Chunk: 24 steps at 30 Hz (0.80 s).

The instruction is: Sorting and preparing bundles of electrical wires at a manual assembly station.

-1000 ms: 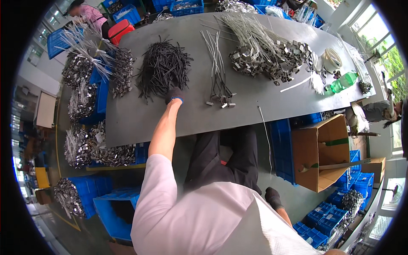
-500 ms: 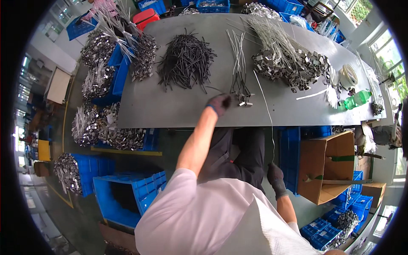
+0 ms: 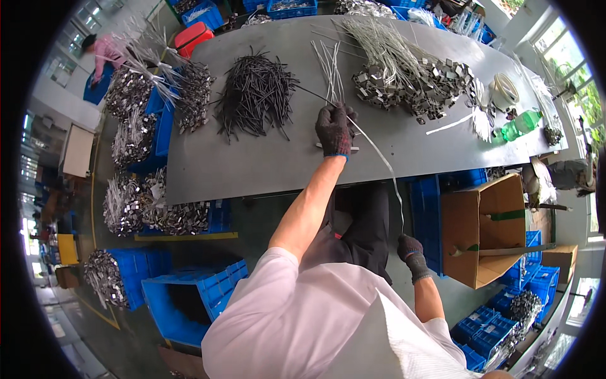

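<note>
My left hand (image 3: 336, 131), in a dark knitted glove, is closed over the table around the upper part of a thin pale wire (image 3: 391, 174). A black sleeve (image 3: 314, 94) sticks out past its fingers toward the left. Low beside my right thigh, my right hand (image 3: 412, 254), also gloved, is closed on the wire's lower end. Beneath the left hand lies a small bunch of pale wires (image 3: 329, 66); the hand mostly hides the metal clips at its near end. A heap of black sleeves (image 3: 255, 91) lies to the left on the grey table (image 3: 252, 165).
A large pile of wires with metal clips (image 3: 435, 91) covers the table's right side. Near it are a green bottle (image 3: 521, 125) and a tape roll (image 3: 505, 90). Blue crates (image 3: 189, 297) and an opened cardboard box (image 3: 467, 230) stand around me. Another person (image 3: 104, 57) is at far left.
My left hand has moved up and right, over the small wire bunch, and now grips the wire with the black sleeve. The wire's upper part has swung left; the right hand stays low, holding it.
</note>
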Available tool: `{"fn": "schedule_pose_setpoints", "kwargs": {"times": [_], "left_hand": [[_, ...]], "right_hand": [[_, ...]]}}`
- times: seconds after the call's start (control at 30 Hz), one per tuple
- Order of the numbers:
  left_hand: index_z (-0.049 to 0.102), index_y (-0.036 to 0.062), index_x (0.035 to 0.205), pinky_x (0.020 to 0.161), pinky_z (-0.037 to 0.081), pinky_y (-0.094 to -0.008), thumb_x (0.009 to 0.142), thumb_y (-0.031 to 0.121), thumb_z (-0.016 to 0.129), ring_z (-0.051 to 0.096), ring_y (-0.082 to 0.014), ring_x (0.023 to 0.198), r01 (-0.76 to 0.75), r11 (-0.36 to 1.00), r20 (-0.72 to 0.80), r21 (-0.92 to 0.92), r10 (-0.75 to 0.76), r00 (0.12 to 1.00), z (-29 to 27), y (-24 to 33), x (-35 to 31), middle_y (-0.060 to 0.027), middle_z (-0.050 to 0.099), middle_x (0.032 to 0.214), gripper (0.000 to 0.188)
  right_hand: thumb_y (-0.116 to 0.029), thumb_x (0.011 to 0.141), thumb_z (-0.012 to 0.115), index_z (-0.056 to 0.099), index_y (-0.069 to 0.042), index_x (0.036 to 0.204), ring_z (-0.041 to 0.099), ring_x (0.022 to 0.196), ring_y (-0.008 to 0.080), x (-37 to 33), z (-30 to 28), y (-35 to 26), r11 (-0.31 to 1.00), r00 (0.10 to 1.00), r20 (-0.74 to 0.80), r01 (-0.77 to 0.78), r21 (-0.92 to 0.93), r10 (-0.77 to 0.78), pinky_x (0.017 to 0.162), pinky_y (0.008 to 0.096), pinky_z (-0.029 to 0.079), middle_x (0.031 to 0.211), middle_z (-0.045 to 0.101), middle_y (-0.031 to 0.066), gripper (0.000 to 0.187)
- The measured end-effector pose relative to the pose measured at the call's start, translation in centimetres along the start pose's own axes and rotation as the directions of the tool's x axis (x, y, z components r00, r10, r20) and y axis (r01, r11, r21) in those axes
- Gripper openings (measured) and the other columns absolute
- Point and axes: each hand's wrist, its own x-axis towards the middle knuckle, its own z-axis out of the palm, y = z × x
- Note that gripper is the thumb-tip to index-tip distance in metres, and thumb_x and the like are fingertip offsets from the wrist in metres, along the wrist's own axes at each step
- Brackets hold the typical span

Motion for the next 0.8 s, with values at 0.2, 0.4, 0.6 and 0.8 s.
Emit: {"fn": "schedule_pose_setpoints", "kwargs": {"times": [0.2, 0.4, 0.6, 0.8], "left_hand": [[0.063, 0.0026, 0.099, 0.064, 0.062, -0.0374, 0.098, 0.013, 0.066, 0.071, -0.0238, 0.073, 0.364, 0.929, 0.134, -0.062, -0.353, 0.926, -1.3, -1.7, -0.1, -0.0119, 0.07, 0.085, 0.011], [0.061, 0.0039, 0.103, 0.063, 0.06, -0.0365, 0.099, 0.016, 0.064, 0.071, -0.0223, 0.072, 0.095, 0.983, -0.109, -0.157, -0.112, 0.988, -1.5, -0.8, 1.9, -0.0104, 0.07, 0.086, 0.013], [0.056, 0.0008, 0.104, 0.068, 0.063, -0.0385, 0.101, 0.015, 0.06, 0.07, -0.0238, 0.071, -0.026, 0.978, -0.193, -0.205, -0.015, 0.981, -0.6, -0.1, 1.2, -0.011, 0.067, 0.085, 0.015], [0.059, 0.0008, 0.105, 0.065, 0.062, -0.0365, 0.099, 0.012, 0.059, 0.069, -0.0219, 0.07, -0.096, 0.988, -0.122, -0.123, 0.081, 0.989, -0.7, -0.2, 1.3, -0.0107, 0.068, 0.087, 0.013]], "right_hand": [[-0.016, 0.093, 0.054, 0.071, -0.011, 0.108, 0.069, 0.096, 0.0406, 0.3, -4.2, -3.8, 0.952, 0.955, -0.251, 0.213, 0.218, -0.157, 0.08, 0.0484, 0.056, 0.097, 0.072, 0.02, 0.023], [-0.018, 0.095, 0.052, 0.068, -0.009, 0.102, 0.068, 0.095, 0.0413, -1.2, -0.5, -0.1, 0.992, 0.996, -0.091, 0.021, 0.127, -0.01, 0.079, 0.05, 0.054, 0.099, 0.071, 0.0202, 0.02], [-0.02, 0.094, 0.055, 0.069, -0.009, 0.106, 0.07, 0.092, 0.041, -0.4, -1.3, -1.5, 0.987, 0.985, -0.157, 0.088, 0.137, -0.066, 0.075, 0.0498, 0.056, 0.096, 0.072, 0.0214, 0.022], [-0.021, 0.095, 0.055, 0.07, -0.01, 0.109, 0.07, 0.094, 0.0394, -0.5, -3.4, -3.1, 0.989, 0.985, -0.149, 0.102, 0.111, -0.085, 0.076, 0.0465, 0.057, 0.098, 0.072, 0.0203, 0.023]]}}
